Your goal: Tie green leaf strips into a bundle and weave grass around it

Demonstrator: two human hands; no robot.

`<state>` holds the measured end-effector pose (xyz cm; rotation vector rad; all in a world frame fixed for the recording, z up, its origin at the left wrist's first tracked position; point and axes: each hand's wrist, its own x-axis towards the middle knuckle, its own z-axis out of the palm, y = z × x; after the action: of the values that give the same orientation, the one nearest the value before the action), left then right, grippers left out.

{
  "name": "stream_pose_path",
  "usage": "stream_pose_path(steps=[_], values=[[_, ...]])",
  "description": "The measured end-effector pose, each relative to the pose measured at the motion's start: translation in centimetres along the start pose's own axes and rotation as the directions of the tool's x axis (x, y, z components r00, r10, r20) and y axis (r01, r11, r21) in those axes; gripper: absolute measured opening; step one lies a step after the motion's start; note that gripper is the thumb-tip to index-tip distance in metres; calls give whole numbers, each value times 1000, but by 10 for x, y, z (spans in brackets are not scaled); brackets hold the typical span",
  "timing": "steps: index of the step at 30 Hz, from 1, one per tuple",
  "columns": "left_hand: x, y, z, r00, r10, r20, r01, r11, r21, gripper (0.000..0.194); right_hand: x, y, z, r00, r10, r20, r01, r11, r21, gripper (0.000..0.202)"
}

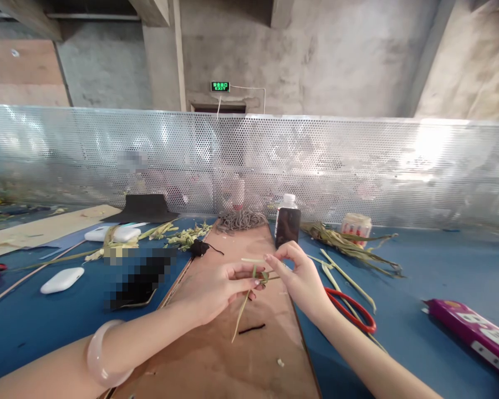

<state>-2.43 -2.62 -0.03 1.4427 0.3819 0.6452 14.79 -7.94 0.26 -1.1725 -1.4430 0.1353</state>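
Observation:
Over a brown board [233, 366], my left hand [222, 288] pinches a small piece of woven green leaf strips [263, 276] between thumb and fingers. One strip end hangs down below the fingers, and a pale end sticks out to the left above them. My right hand [295, 277] is close on the right, its thumb and index finger closed on a strip of the same piece. How the strips cross is partly hidden by the fingers. A short black piece of cord [251, 329] lies on the board below my hands.
Scissors with red handles [372, 321] and cut leaf strips lie right of the board; a purple utility knife [469, 332] is farther right. Behind stand a bottle [289, 198] and a jar [356, 226]. A white earbud case [62, 280] and a dark phone [139, 285] lie left.

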Motion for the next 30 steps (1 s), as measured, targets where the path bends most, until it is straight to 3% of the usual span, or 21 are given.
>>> stream_pose_path(steps=[11, 22, 30], values=[[2, -5, -4, 997, -38, -65, 37, 999, -20, 31, 2, 1, -3, 992, 102, 78, -117, 968, 224, 23], [4, -7, -6, 996, -39, -79, 36, 999, -28, 32, 2, 0, -4, 989, 145, 40, -151, 938, 313, 20], [4, -5, -3, 996, -28, -84, 21, 997, -74, 28, 1, 4, -2, 972, 181, 148, -227, 882, 413, 22]])
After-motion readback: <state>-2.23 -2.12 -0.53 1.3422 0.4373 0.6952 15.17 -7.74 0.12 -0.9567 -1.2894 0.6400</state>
